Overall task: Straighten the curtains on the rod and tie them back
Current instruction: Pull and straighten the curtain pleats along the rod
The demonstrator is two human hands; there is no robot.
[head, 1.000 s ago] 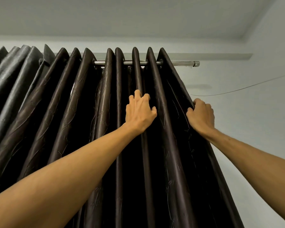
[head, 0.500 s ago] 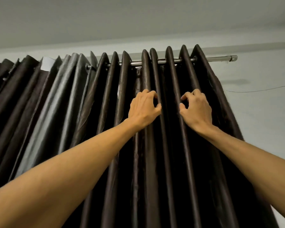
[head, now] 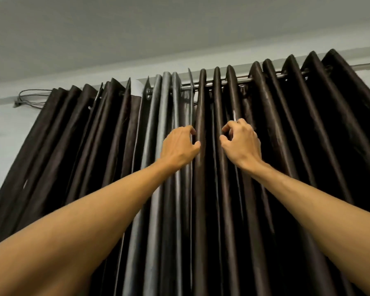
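your left hand (head: 179,147): fingers curl round one fold of the curtains (head: 291,146) | your right hand (head: 242,144): pinches the next fold | rod (head: 241,79) above both

Curtains (head: 286,146) hang on the rod (head: 245,78) — wall (head: 6,124) behind.

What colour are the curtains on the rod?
The curtains are dark brown with a sheen, some middle folds greyer; best in the head view.
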